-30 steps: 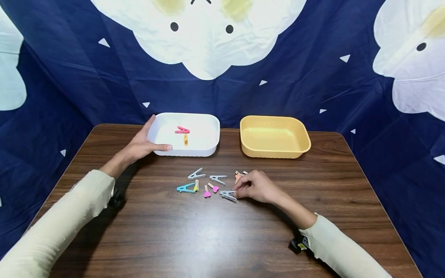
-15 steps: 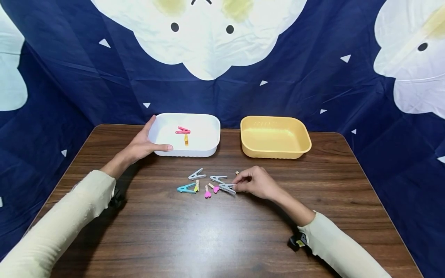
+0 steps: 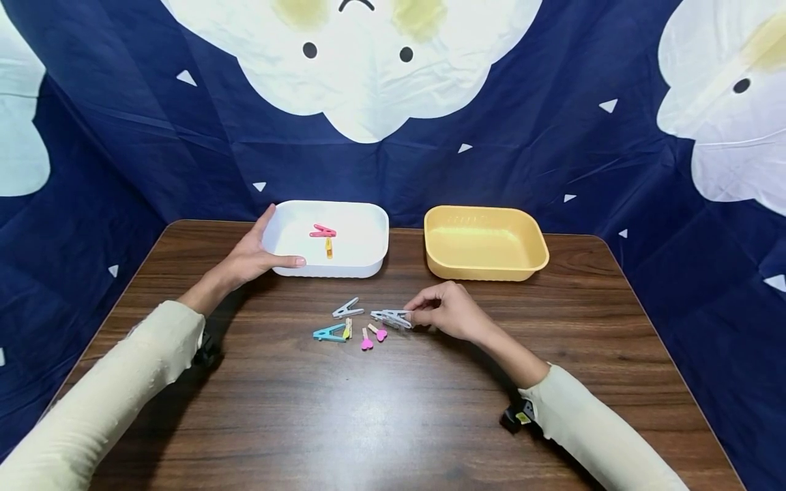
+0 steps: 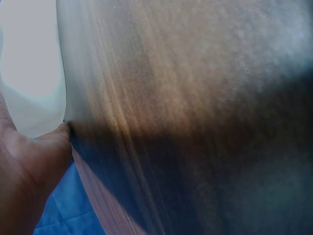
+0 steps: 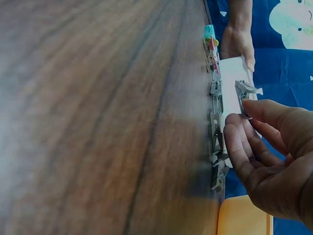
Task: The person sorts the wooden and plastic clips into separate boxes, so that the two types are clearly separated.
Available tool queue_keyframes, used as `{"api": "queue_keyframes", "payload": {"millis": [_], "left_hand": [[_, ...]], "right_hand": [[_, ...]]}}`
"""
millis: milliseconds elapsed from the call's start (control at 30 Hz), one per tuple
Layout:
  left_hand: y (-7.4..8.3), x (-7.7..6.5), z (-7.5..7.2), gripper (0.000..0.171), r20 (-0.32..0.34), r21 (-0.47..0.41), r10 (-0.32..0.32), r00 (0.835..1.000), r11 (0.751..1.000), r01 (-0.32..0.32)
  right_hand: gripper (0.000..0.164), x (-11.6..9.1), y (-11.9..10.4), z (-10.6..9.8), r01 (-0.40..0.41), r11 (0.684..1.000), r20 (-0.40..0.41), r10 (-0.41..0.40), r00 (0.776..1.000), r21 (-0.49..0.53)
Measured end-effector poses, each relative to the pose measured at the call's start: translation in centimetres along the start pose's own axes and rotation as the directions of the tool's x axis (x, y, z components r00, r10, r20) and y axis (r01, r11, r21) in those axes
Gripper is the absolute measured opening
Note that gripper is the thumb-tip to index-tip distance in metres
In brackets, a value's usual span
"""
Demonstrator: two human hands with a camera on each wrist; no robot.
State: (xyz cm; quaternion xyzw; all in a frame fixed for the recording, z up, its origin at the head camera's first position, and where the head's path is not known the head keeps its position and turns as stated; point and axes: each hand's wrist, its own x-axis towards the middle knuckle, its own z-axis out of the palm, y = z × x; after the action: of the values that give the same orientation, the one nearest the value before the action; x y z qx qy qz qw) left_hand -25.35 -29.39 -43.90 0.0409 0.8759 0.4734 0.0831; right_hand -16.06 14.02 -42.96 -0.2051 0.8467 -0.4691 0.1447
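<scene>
My right hand (image 3: 451, 312) pinches a grey clothespin (image 5: 241, 98) between thumb and fingertips, raised off the table. In the head view it overlaps another grey clothespin (image 3: 377, 314) lying below. Further left lie a third grey clothespin (image 3: 348, 308), a blue clothespin (image 3: 329, 333) and a small wooden clip with a yellow-green decoration (image 3: 348, 329). Two small clips with pink hearts (image 3: 367, 344) lie nearer me. My left hand (image 3: 252, 252) rests against the left front corner of a white tub (image 3: 331, 270), fingers and thumb spread along its sides. Inside lie a pink clothespin (image 3: 323, 231) and a yellow clothespin (image 3: 329, 248).
A yellow tub (image 3: 485, 273) stands at the back right of the wooden table (image 3: 295, 409). Behind both tubs hangs a dark blue cloth (image 3: 405, 177) with white cloud shapes. In the right wrist view, several clips line up edge-on along the tabletop.
My right hand has lifted the grey clothespin and carried it away from me and slightly left. It now hides the wooden clips seen earlier beside it. My left hand stays at the white tub.
</scene>
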Motion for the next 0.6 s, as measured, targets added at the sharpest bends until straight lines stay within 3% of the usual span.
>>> {"api": "queue_keyframes", "payload": {"millis": [433, 600], "left_hand": [[-0.1, 0.1, 0.0, 0.153, -0.003, 0.021, 0.011, 1.0, 1.0, -0.011], [-0.1, 0.1, 0.0, 0.153, -0.002, 0.02, 0.02, 1.0, 1.0, -0.02]], "right_hand": [[0.011, 1.0, -1.2, 0.1, -0.026, 0.994, -0.015, 0.027, 1.0, 0.105], [0.01, 1.5, -1.6, 0.2, -0.027, 0.995, -0.033, 0.03, 0.999, 0.092]]}}
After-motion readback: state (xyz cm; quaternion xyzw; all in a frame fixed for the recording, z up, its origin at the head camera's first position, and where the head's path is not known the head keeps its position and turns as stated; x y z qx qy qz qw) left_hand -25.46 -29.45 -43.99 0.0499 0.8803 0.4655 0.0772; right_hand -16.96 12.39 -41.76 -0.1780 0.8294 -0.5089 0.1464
